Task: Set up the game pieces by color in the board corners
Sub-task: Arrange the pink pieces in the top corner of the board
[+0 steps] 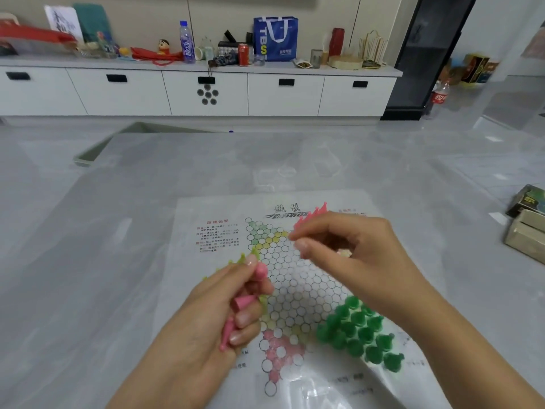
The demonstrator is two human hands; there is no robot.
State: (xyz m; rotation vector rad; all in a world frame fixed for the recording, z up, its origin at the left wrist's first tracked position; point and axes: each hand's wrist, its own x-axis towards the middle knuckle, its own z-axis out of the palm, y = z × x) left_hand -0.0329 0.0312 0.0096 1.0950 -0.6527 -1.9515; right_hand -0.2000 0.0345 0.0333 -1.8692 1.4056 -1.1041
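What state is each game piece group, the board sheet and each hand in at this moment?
Left hand: grips several pink pieces.
Right hand: fingertips pinched over the board; what they hold is blurred.
Green pieces: standing packed in the right corner.
Yellow-green pieces: standing at the left corner, partly hidden by the left hand.
Pink pieces at top: standing.
Board sheet: flat on the table.

You see one game board (295,278), about fifteen green pieces (358,332) on one corner, three pink pieces (244,302) in your left hand (212,326).
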